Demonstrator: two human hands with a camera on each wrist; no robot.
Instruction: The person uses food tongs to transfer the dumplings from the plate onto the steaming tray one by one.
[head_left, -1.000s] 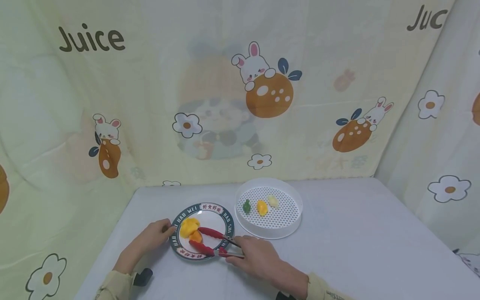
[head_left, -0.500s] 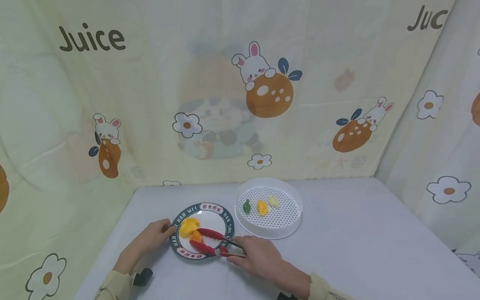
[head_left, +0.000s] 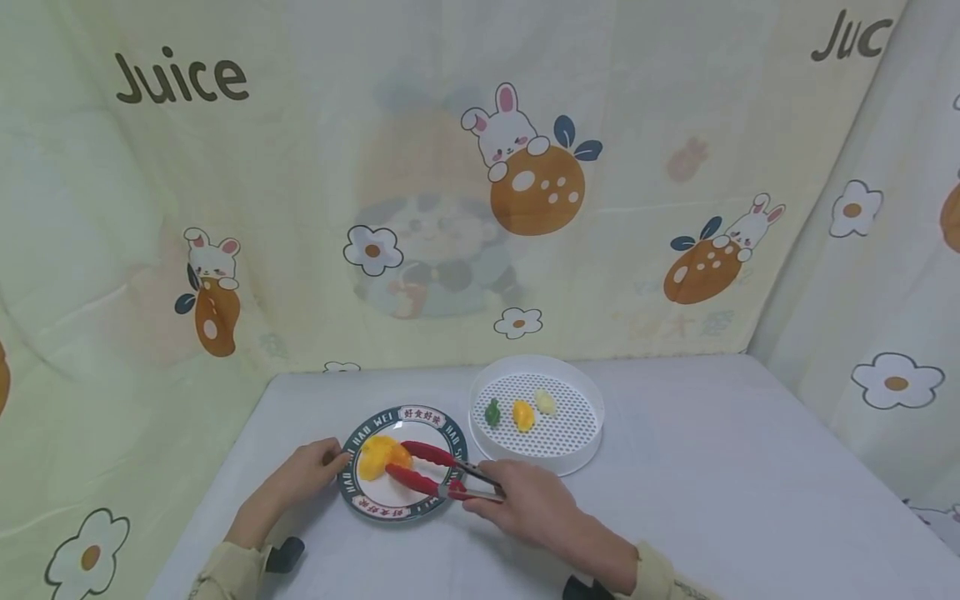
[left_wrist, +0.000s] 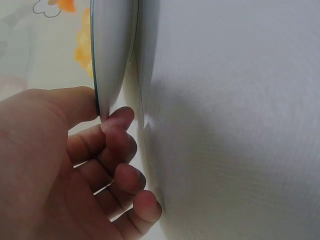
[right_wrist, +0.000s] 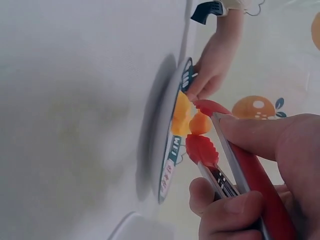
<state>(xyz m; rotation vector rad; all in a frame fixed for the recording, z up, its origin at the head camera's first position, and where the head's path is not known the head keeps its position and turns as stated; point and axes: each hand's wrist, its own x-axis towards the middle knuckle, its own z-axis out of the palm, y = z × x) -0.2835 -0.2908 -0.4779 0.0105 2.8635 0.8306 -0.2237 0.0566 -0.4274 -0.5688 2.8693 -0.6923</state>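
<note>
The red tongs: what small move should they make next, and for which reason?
Probably squeeze the red tongs gently with the right hand: the orange piece lies between their tips, but a firm hold cannot be confirmed. The left hand pinches the plate by its rim, which may keep it steady.

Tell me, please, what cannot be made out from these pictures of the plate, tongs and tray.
Head view: the handle end of the tongs is hidden by the right hand.
Left wrist view: the plate is cut off by the top edge, and hides part of the yellow piece.
Right wrist view: the white tray is cut off by the bottom edge.
Head view: the green piece is too small to identify.
</note>
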